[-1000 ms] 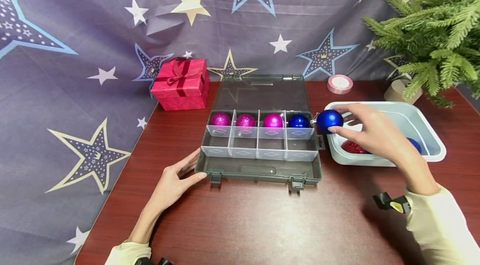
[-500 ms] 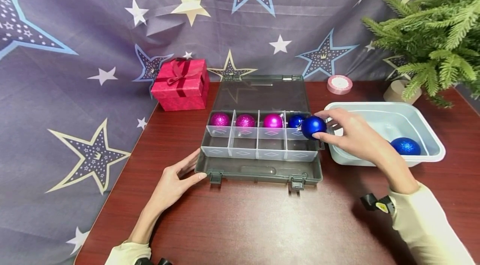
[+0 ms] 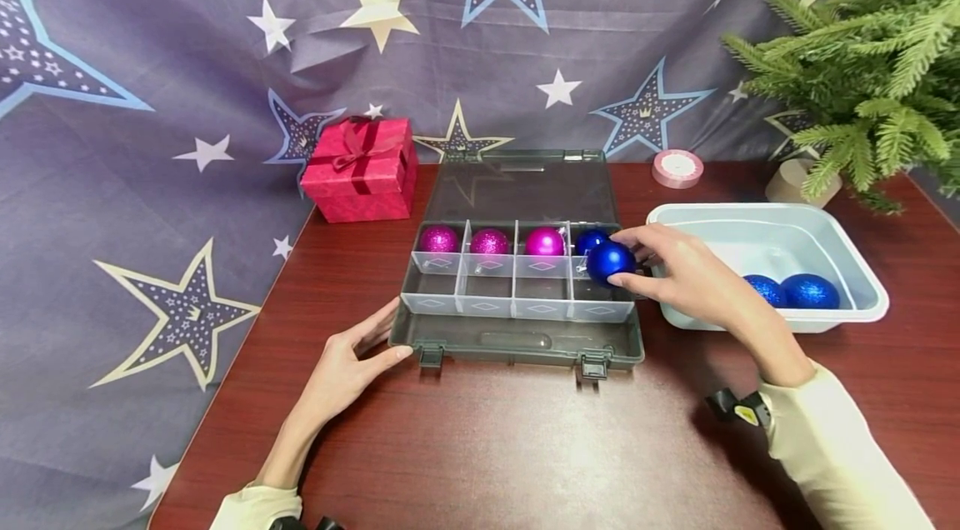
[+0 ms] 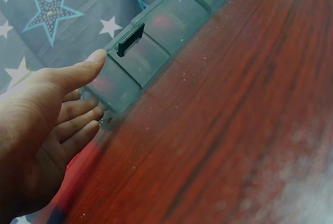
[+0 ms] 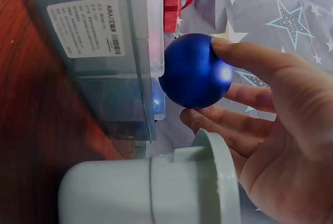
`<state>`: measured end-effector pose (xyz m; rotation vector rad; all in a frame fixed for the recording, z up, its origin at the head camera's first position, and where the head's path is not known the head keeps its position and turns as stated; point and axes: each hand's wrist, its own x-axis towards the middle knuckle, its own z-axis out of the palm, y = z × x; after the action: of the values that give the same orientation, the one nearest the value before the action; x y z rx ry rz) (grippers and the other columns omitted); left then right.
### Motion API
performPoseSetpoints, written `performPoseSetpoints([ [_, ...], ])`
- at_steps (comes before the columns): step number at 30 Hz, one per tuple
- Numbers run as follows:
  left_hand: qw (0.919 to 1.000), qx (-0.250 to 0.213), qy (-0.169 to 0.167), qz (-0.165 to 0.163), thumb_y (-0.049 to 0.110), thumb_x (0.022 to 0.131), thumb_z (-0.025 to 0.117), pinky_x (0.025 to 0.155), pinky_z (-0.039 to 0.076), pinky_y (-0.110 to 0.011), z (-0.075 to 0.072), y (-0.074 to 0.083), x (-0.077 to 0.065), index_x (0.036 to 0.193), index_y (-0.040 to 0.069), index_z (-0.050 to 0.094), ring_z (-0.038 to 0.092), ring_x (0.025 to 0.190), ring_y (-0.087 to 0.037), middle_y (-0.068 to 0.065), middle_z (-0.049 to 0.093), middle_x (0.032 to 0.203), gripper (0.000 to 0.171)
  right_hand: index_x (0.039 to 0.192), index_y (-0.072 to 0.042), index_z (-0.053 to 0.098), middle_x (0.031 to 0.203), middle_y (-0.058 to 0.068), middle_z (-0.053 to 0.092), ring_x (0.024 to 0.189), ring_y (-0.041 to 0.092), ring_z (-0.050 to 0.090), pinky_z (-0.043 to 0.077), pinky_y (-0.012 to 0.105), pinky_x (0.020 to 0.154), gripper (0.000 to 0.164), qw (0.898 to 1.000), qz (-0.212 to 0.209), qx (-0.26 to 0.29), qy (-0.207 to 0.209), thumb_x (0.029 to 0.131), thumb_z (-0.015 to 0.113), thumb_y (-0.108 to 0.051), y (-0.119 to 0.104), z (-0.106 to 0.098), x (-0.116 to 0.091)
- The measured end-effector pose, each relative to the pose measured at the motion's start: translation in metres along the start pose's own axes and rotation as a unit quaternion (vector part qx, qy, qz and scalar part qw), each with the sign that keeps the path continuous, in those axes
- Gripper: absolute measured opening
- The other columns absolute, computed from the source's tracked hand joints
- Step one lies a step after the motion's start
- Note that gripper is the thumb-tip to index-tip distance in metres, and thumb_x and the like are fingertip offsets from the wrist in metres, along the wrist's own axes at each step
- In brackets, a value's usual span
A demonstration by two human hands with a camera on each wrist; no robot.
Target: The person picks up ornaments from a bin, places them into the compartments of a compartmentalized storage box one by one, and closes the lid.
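My right hand (image 3: 686, 267) pinches a matte blue Christmas ball (image 3: 610, 265) between thumb and fingertips, over the right column of a grey see-through divided case (image 3: 517, 338). The back row holds two glittery pink balls (image 3: 438, 240), a smooth pink ball (image 3: 545, 242) and a shiny blue ball (image 3: 591, 242), which the held ball partly covers. The front row's compartments hold no balls. At the case's left front corner, my left hand (image 3: 345, 367) touches it with the thumb in front and relaxed fingers along the side. In the right wrist view the matte ball (image 5: 195, 70) is beside the case wall.
A pale plastic tub (image 3: 873, 317) at the right holds glittery blue balls (image 3: 810, 292), partly behind my right forearm. Behind stand a red gift box (image 3: 363, 172), a pink ribbon roll (image 3: 677, 169) and a green artificial tree (image 3: 877, 72). The case's lid (image 3: 521, 188) lies back, raised.
My right hand has carried the matte blue ball left from the tub's edge to over the case's right column. My left hand has stayed at the corner.
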<state>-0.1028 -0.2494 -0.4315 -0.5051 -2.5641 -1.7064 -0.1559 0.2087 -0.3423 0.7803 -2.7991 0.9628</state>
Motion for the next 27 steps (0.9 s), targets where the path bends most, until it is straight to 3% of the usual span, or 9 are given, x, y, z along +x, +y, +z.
performPoseSetpoints([
  [17,1.0000,0.004,0.000,0.006,0.008,0.091,0.082,0.102,0.050,-0.022,0.000,0.000,0.000,0.152,0.014,0.055,0.063,0.125,-0.021,-0.009,0.063,0.140,0.067,0.132,-0.001,0.065,0.119,0.015,0.068,0.106,0.029,0.067,0.056,0.053,0.092,0.047,0.999,0.023,-0.006,-0.026,0.094,0.080,-0.024,-0.001,0.001,-0.001],
  [27,1.0000,0.008,0.001,-0.003,0.009,0.091,0.082,0.101,0.050,-0.021,0.001,0.002,0.000,0.151,0.013,0.055,0.063,0.124,-0.022,-0.011,0.064,0.139,0.066,0.126,-0.004,0.068,0.119,0.014,0.070,0.104,0.031,0.068,0.056,0.052,0.087,0.040,0.999,-0.019,-0.032,0.038,0.092,0.081,-0.018,0.007,-0.015,-0.013],
])
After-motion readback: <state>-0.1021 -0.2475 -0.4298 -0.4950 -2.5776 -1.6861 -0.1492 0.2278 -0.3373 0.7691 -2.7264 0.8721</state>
